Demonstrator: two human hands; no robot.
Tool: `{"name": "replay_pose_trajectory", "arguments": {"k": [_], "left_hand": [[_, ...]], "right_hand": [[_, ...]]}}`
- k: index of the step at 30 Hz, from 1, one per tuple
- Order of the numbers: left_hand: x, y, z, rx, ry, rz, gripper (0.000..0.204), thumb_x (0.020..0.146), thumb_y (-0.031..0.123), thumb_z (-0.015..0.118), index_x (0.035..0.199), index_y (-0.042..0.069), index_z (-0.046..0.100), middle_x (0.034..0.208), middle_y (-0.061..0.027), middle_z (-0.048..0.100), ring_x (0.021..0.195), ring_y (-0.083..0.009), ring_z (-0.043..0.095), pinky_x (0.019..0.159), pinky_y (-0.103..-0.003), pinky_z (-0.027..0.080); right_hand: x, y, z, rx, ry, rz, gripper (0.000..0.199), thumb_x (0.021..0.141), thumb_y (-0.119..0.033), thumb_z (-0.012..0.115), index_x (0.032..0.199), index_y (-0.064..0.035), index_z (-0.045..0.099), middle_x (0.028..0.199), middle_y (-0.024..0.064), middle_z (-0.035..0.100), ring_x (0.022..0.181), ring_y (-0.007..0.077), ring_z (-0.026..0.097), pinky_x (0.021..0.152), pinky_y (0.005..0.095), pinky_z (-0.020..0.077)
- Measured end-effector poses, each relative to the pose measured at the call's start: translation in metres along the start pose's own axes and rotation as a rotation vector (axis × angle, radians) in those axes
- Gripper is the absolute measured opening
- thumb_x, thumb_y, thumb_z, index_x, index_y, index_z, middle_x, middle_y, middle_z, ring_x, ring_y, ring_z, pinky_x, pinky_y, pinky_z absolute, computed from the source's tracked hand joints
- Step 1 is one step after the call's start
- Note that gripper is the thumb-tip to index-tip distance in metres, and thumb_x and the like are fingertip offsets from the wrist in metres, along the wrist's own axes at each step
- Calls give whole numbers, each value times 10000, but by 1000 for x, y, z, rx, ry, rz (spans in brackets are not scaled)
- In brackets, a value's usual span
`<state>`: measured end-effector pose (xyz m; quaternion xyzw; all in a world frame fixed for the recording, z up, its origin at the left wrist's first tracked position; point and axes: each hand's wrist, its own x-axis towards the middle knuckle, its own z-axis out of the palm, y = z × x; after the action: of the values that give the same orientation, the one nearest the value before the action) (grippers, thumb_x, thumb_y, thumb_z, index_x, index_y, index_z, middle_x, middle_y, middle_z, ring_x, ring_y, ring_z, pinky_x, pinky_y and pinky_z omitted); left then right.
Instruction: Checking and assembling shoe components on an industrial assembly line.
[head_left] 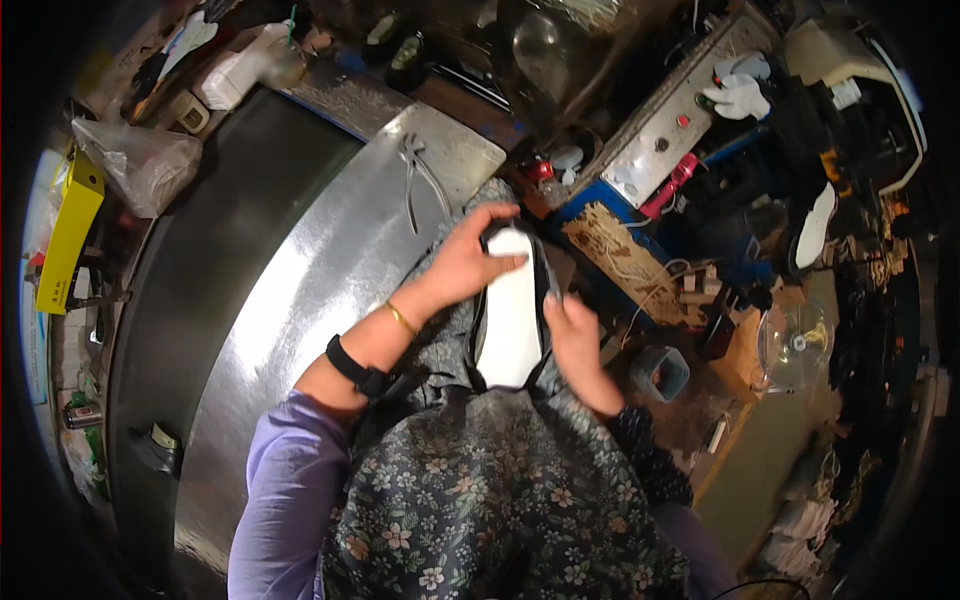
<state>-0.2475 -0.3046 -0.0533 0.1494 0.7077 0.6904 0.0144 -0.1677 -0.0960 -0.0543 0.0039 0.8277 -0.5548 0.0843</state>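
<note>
A shoe upper with dark edges lies sole up on my lap, a long white insole set in it. My left hand is closed round its far end, the thumb pressed across the insole. Along the right edge of the upper, my right hand is closed with the thumb up. A thin greyish piece shows above that thumb; whether it is a tool or part of the upper I cannot make out. A pair of metal pincers rests on the metal tabletop, beyond my left hand.
The shiny metal tabletop curves along my left, beside a dark belt carrying a small dark object. At right stand a metal control panel with white gloves, a grey bin and a fan.
</note>
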Motion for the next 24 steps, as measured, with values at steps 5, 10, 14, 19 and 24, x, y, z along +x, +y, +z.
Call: {"name": "replay_pose_trajectory", "arguments": {"k": [5,10,14,19,24], "left_hand": [[-7,31,-11,-201,-9,-265,515,812,118,784,1249,24,527,1065,-58,611,971,-137,579,859,-282,489],[-30,5,6,-8,76,-221,484,845,87,758,1257,33,509,1065,-35,610,953,-111,572,823,-263,492],[-26,5,2,13,3,-244,467,860,83,740,1257,29,499,1073,-37,608,948,-112,572,815,-264,491],[-17,14,-3,-52,-36,-321,473,887,82,715,1283,11,467,1046,-32,615,905,-103,581,779,-247,495],[-12,15,3,-55,-68,-303,565,864,125,753,1300,-39,433,1036,-80,628,844,-118,595,717,-251,504]], "right_hand": [[31,4,-24,868,-240,176,609,1025,-529,382,1205,-2,627,1068,70,695,949,160,657,872,301,508],[13,12,35,715,-102,375,640,1037,-526,334,1368,-11,522,1269,165,603,1193,224,551,1035,299,402],[19,15,21,158,-290,230,508,1055,-397,356,1208,15,611,1029,196,691,970,264,666,890,376,502],[18,-44,20,-816,0,-324,285,953,-207,477,978,21,645,813,218,674,731,359,666,640,437,533],[21,5,-8,244,-393,185,530,1063,-381,325,1173,51,613,1091,154,686,928,225,676,839,346,526]]}}
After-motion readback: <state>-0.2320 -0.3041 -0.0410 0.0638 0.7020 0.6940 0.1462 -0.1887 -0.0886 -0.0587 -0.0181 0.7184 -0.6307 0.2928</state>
